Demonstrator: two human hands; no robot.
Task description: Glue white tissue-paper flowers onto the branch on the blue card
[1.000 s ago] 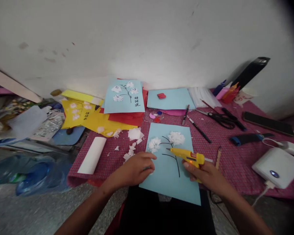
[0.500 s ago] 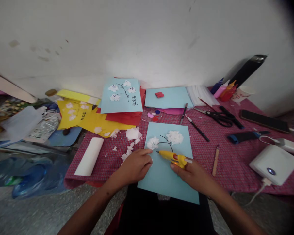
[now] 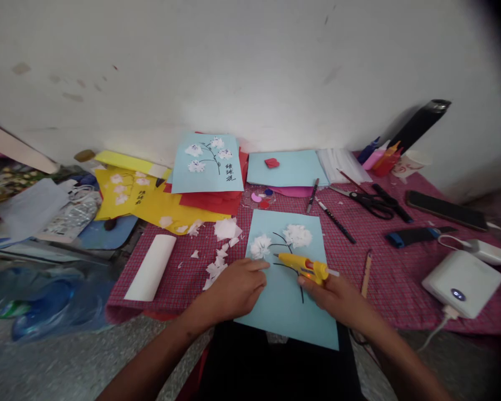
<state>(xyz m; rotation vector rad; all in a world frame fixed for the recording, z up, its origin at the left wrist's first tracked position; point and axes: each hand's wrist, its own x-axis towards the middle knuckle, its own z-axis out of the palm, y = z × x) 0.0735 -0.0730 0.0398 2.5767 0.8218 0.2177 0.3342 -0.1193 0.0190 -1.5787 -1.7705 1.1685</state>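
Note:
A light blue sheet (image 3: 284, 312) lies in front of me with black drawn stems and two white torn-paper flowers. My right hand (image 3: 332, 295) grips a yellow hot glue gun (image 3: 303, 266), its nozzle pointing left over the sheet, just below the stems' upper fork. An orange light glows on the gun. Resting at the sheet's left edge is my left hand (image 3: 240, 287), index finger stretched out below the left white flower (image 3: 260, 246) and the other fingers curled; I see nothing in it. The second white flower (image 3: 298, 235) sits higher on the right.
Torn white paper bits (image 3: 215, 270) and a white paper roll (image 3: 151, 267) lie left. Behind are a finished flower picture (image 3: 206, 181) and blue sheets (image 3: 288, 167). Scissors (image 3: 369, 201), a black pen (image 3: 337, 223), a pencil (image 3: 366, 273) and a white power box (image 3: 463, 284) lie right.
The glue gun has moved right and slightly up, away from the left flower. My left index finger has drawn down and right off that flower's lower edge. A lower stem line now shows.

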